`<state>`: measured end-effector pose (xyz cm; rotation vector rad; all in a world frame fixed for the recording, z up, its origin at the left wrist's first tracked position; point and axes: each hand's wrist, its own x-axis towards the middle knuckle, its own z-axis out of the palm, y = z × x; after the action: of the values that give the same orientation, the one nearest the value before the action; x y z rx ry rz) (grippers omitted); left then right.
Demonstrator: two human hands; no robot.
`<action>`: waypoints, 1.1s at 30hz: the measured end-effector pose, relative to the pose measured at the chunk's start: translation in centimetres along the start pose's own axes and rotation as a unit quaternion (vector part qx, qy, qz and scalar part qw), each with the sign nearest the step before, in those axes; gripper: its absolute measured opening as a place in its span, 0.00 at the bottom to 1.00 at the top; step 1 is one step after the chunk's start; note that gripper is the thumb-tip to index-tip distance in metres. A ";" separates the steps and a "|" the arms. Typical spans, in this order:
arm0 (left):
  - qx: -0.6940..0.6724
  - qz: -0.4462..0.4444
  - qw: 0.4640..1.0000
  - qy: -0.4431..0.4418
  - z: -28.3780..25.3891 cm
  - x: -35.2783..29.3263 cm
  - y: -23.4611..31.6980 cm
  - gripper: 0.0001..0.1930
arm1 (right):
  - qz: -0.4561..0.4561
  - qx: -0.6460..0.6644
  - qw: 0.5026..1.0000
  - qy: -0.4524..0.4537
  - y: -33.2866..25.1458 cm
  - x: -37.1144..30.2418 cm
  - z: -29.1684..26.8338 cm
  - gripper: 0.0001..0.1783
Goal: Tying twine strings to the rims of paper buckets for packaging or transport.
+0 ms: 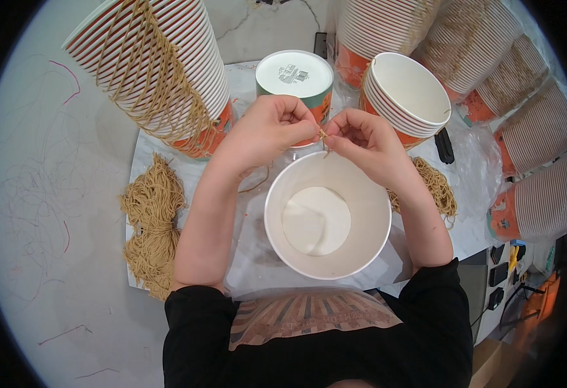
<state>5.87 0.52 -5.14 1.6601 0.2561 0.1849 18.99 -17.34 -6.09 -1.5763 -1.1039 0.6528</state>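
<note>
Above the far rim of a white paper bucket [369, 216], my left hand [273, 126] and my right hand [370, 142] meet fingertip to fingertip. Both are closed in a pinch on a tan string [323, 135], with a small knot or crossing between them. A short end hangs toward the bucket's rim. The bucket stands open side up in front of my body, and its white bottom is visible. Beyond my left hand, an upturned green and orange bucket [294, 76] shows its pale base. Part of a string trails on the table beside my left forearm.
Tan string bundles [152, 226] lie left of my left forearm, and another tan bundle [435, 187] lies by my right forearm. A tall bucket stack [160, 58] draped with string leans at the far left. A shorter stack [413, 90] and several wrapped stacks [477, 45] stand at the right.
</note>
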 end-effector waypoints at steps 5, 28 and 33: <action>0.006 0.002 1.000 -0.014 -0.3 0.1 -0.2 0.05 | -0.007 -0.015 1.000 -0.009 0.3 0.1 -0.1 0.06; 0.105 0.005 0.994 -0.043 -0.8 -0.5 0.2 0.07 | -0.014 -0.069 0.997 -0.035 -0.4 -0.5 -0.5 0.07; 0.107 0.004 0.992 -0.061 -1.0 -0.7 0.2 0.07 | 0.008 -0.118 0.990 -0.072 -1.5 -1.0 -0.9 0.05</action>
<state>4.94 1.30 -4.85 1.8784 0.1820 0.0623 18.81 -18.59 -4.51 -1.7625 -1.3162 0.6731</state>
